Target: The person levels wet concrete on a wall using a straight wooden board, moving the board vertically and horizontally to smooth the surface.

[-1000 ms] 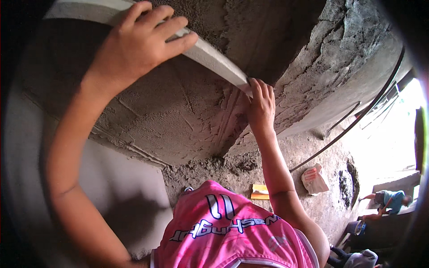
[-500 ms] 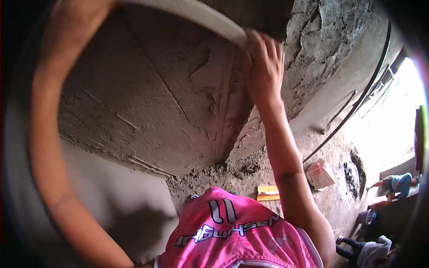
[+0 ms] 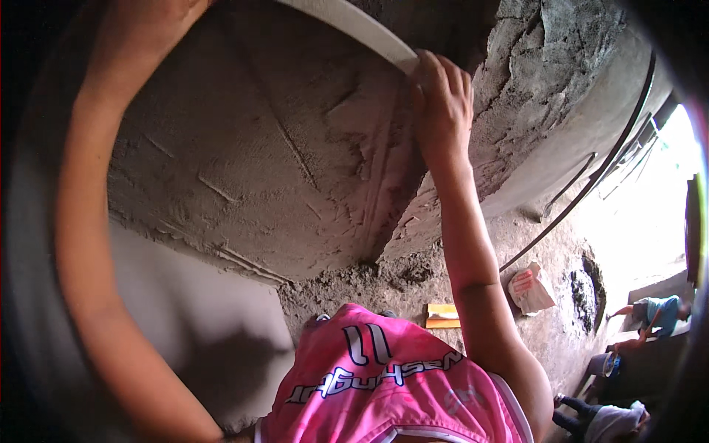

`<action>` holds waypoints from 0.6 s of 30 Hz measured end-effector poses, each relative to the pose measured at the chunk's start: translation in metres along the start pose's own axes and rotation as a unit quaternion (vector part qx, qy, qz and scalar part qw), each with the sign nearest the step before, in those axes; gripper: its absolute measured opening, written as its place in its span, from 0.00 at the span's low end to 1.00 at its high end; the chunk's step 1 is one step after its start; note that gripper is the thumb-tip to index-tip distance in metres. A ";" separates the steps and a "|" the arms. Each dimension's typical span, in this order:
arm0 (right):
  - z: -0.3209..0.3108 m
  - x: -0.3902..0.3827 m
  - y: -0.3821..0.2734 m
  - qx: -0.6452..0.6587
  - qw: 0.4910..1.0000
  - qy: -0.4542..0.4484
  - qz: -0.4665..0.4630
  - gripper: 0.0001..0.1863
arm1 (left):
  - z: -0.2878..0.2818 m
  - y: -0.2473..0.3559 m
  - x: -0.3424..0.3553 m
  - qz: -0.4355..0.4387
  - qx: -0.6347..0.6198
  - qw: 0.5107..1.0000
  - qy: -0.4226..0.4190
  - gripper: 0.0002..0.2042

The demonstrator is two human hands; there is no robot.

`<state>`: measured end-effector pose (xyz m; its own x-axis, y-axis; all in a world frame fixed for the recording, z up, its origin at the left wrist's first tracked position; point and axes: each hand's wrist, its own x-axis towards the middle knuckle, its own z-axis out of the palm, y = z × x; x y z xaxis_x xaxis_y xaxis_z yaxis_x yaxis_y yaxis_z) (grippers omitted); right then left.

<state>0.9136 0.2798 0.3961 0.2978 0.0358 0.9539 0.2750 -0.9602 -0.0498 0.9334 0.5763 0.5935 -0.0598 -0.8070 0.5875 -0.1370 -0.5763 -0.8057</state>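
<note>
A long, pale straightedge [image 3: 354, 26], bowed by the lens, spans the top of the view against the wet grey plaster wall [image 3: 295, 148]. My right hand [image 3: 445, 103] is closed around its right end, close to the wall's corner. At the upper left, my left hand [image 3: 151, 33] is raised at the picture's edge with its fingers curled and partly cut off. The stretch of straightedge beside that hand lies outside the view. Ridges and scored lines mark the plaster below the bar.
An orange-and-white flat piece [image 3: 443, 316] and a crumpled white sack [image 3: 531, 289] lie on the rough floor. A dark cable [image 3: 591, 186] curves down at right. Two people [image 3: 659, 316] [image 3: 617, 419] are at the far right, near a bucket [image 3: 610, 363].
My left hand has shifted to the right, and the straightedge's left part has risen out of view. My right hand has barely moved and keeps its grip.
</note>
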 end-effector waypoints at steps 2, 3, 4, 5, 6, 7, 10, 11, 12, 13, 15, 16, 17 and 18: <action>-0.014 -0.015 0.002 -0.012 0.999 -0.033 0.027 0.27 | 0.010 0.024 -0.003 -0.007 -0.024 0.999 -0.032 0.12; -0.013 -0.019 -0.002 -0.003 0.999 -0.036 0.028 0.27 | 0.008 0.018 -0.011 0.021 -0.017 0.999 -0.047 0.17; -0.008 -0.027 -0.003 0.004 0.999 -0.040 0.028 0.28 | 0.011 0.011 -0.024 0.047 -0.011 0.997 -0.060 0.23; -0.005 -0.036 -0.001 0.006 0.999 -0.046 0.029 0.28 | 0.014 0.011 -0.032 0.072 -0.009 0.995 -0.070 0.28; -0.002 -0.044 0.000 0.014 0.998 -0.051 0.035 0.28 | 0.014 0.016 -0.036 0.068 -0.025 0.995 -0.071 0.27; -0.002 -0.050 -0.001 0.012 0.997 -0.060 0.042 0.28 | 0.014 0.023 -0.039 0.062 -0.043 0.994 -0.077 0.27; -0.004 -0.070 -0.004 -0.003 0.994 -0.087 0.059 0.27 | 0.014 0.049 -0.048 0.044 -0.089 0.993 -0.069 0.25; -0.006 -0.079 -0.001 -0.003 0.993 -0.097 0.065 0.27 | 0.016 0.060 -0.049 0.043 -0.104 0.991 -0.070 0.25; -0.003 -0.085 -0.003 0.008 0.992 -0.103 0.070 0.26 | 0.012 0.063 -0.052 0.046 -0.110 0.990 -0.078 0.25; -0.001 -0.089 -0.006 0.018 0.991 -0.109 0.075 0.26 | 0.009 0.064 -0.054 0.048 -0.116 0.988 -0.085 0.25; -0.006 -0.089 -0.008 0.032 0.990 -0.119 0.066 0.25 | 0.008 0.063 -0.055 0.043 -0.116 0.990 -0.072 0.24; -0.010 -0.082 -0.009 0.025 0.993 -0.100 0.062 0.25 | 0.008 0.058 -0.054 0.037 -0.113 0.991 -0.060 0.24; -0.008 -0.072 -0.015 0.030 0.994 -0.081 0.060 0.25 | 0.007 0.048 -0.053 0.036 -0.105 0.992 -0.058 0.24; -0.016 -0.056 -0.014 0.018 0.997 -0.066 0.046 0.25 | 0.005 0.037 -0.044 0.030 -0.101 0.993 -0.058 0.24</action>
<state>0.8788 0.2869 0.3478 0.4404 -0.0138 0.8977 0.2730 -0.9505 -0.1485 0.9359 0.5903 0.5373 0.0394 -0.8548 0.5174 -0.3331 -0.4994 -0.7998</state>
